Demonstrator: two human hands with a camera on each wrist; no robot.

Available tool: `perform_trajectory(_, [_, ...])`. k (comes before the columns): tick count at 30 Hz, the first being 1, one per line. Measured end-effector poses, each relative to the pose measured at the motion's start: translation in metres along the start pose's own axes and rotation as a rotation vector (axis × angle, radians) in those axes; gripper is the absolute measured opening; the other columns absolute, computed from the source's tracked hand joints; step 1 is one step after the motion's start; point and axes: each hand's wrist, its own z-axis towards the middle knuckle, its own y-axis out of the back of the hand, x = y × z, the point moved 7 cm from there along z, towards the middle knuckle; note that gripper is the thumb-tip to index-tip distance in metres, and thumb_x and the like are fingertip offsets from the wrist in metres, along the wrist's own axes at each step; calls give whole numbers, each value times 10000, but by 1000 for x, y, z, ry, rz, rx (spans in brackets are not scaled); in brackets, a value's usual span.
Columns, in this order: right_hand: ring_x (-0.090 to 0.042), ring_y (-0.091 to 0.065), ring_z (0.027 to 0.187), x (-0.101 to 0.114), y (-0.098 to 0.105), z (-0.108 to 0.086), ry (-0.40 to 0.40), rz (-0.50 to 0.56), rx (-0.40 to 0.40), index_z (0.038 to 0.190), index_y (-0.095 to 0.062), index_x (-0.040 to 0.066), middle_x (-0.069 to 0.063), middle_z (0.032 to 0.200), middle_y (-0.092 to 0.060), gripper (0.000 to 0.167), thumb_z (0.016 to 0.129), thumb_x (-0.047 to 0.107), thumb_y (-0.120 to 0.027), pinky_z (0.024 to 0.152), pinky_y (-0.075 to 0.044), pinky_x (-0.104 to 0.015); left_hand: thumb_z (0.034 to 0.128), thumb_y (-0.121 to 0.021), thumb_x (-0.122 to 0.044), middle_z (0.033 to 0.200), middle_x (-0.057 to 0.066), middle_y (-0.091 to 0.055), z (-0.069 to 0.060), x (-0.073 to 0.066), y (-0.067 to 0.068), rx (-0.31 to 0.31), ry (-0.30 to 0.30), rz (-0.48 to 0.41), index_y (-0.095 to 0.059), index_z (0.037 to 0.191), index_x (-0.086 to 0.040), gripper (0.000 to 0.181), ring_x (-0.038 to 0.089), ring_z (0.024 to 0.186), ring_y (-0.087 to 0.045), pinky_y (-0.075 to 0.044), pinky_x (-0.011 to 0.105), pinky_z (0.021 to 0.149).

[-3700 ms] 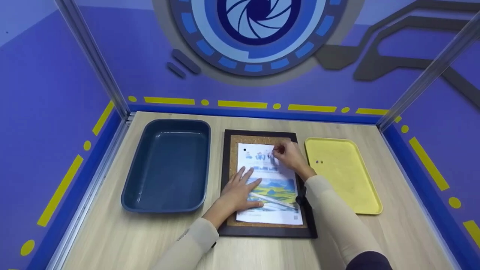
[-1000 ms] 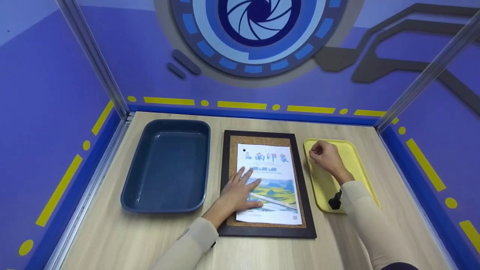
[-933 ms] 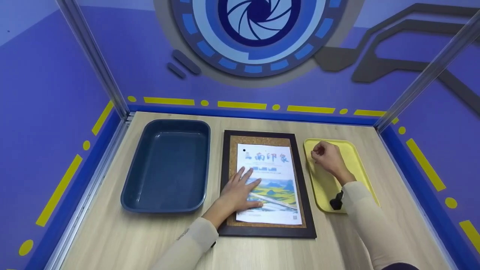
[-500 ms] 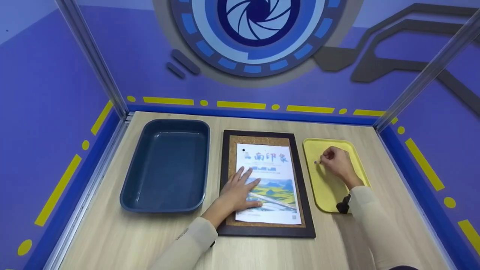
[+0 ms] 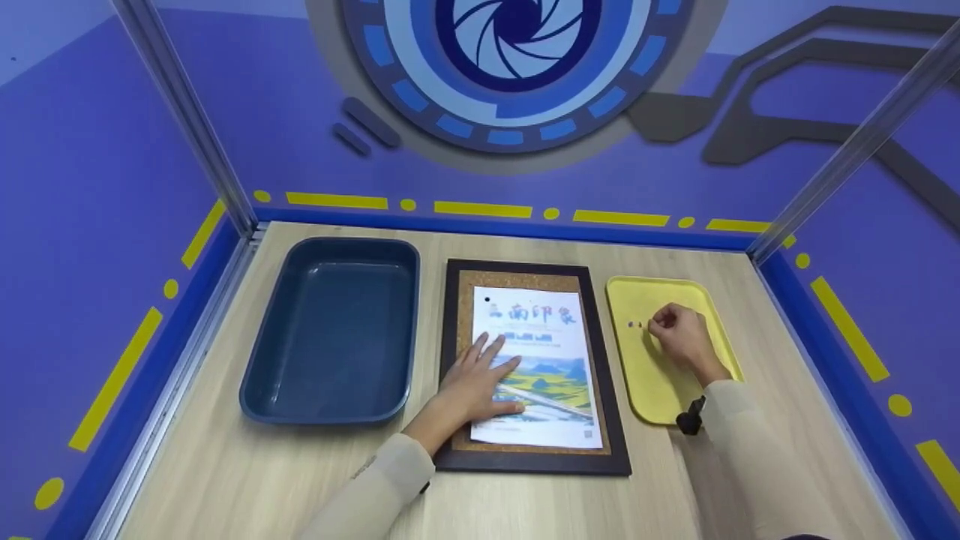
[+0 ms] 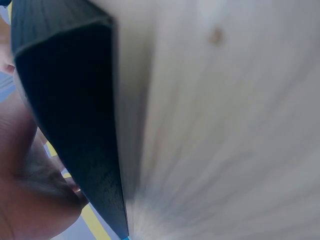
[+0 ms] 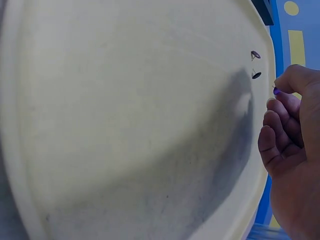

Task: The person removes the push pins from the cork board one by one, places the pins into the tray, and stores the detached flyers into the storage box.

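My left hand (image 5: 476, 386) lies with its fingers spread on a printed sheet of paper (image 5: 555, 427), which rests on a cork board (image 5: 465, 300) with a dark frame. A black thumbtack (image 5: 487, 299) shows at the sheet's upper left corner. Over the yellow tray (image 5: 645, 397), my right hand (image 5: 684, 339) pinches a purple thumbtack (image 7: 276, 91) between thumb and finger, the other fingers curled. Two more thumbtacks (image 7: 256, 75) lie on the tray just beside the right fingertips. The left wrist view shows the board's dark frame edge (image 6: 70, 100) and part of the left hand.
A deep blue bin (image 5: 330, 345) stands left of the board on the wooden table (image 5: 517, 506). Blue-purple walls with yellow marks (image 5: 484, 211) close in the back and both sides.
My right hand has gone from the sheet's upper part to the yellow tray, then drifted right and nearer, so the two thumbtacks there show again. The left hand has stayed on the sheet.
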Motion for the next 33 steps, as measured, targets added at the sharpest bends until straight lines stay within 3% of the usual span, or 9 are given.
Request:
perform_trajectory(9, [-193,-593,742,-2,-3,-2,14,8,6,974,-706,-3,-113,883,-691,129,974,126,-718,599,-470,-234,944,-656,-698,1768,100,-179,-2,0,2,-21,2,-54,-425,1645,-285,846,379,1626,-98,-197,570,1280])
perform_trajectory(15, [-199,-613,773,7,-1,1,28,22,-14,985,-722,0,-118,897,-708,119,968,118,-728,633,-478,-215,944,-658,-697,1768,101,-180,-2,1,1,-20,3,-50,-421,1647,-286,848,379,1625,-103,-198,567,1281])
perform_trajectory(26, [-216,-634,808,70,-22,14,179,110,-59,973,-739,-13,-124,891,-719,79,916,43,-746,681,-481,-195,943,-642,-715,1769,97,-176,-2,-1,1,-13,10,-26,-409,1652,-297,856,378,1626,-97,-196,564,1282])
perform_trajectory(33, [-215,-632,819,110,-47,20,196,174,-57,981,-743,4,-100,889,-709,86,924,63,-766,699,-501,-219,949,-631,-717,1769,98,-174,-2,-1,2,-8,6,-20,-405,1653,-295,851,378,1626,-96,-184,554,1287])
